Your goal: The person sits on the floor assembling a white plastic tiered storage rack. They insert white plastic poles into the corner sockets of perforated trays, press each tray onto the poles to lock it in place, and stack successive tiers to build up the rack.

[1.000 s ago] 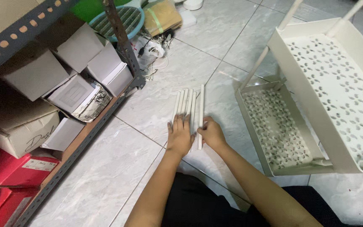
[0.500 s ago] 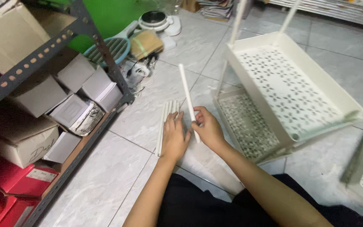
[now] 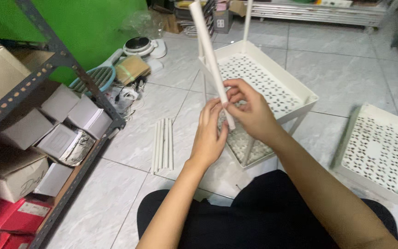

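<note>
**White tube in both hands over the rack**

Cardboard boxes (image 3: 10, 170) are sitting on the grey shelf (image 3: 51, 64) at the far left, with white boxes (image 3: 72, 122) stacked beside them. Just past the shelf post, a teal racket (image 3: 93, 79) and a brown pouch (image 3: 132, 69) are lying on the tiled floor (image 3: 346, 78). Next over, a small bundle of white tubes (image 3: 163, 145) is lying flat on the tiles, well apart from the hands.

Left hand (image 3: 209, 136) is reaching up, fingers mostly straight and close together, tips touching the lower end of one tube (image 3: 209, 57). Right hand (image 3: 250, 108) is pinching that same tube near its bottom, fingers curled around it. That tube is pointing up and tilting slightly left, above the white rack (image 3: 295, 90), which is standing tipped on the floor.

Off to the right, a loose perforated tray (image 3: 378, 152) is lying flat by itself.
</note>
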